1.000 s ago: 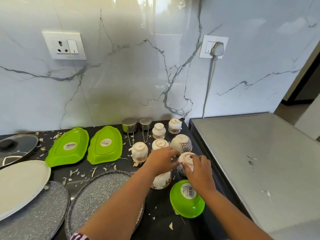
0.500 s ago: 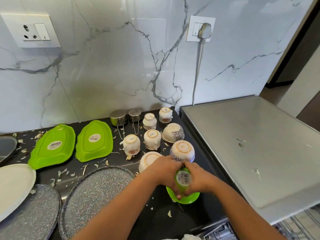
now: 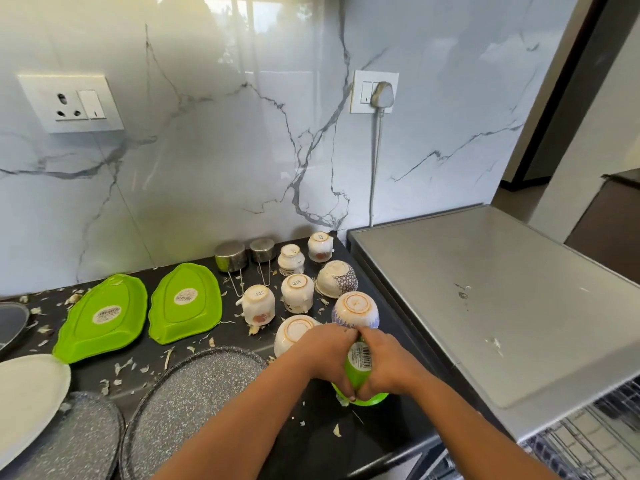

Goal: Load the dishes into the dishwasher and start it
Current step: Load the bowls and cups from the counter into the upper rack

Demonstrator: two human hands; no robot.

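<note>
Now clasped from both sides, left hand (image 3: 323, 355) and right hand (image 3: 384, 363) each in a curled grip on the green bowl (image 3: 358, 375), tipped on edge above the tabletop (image 3: 311, 434) after lying flat, likely rack-bound; rack (image 3: 588, 441) cut off, fingertips hidden.
</note>
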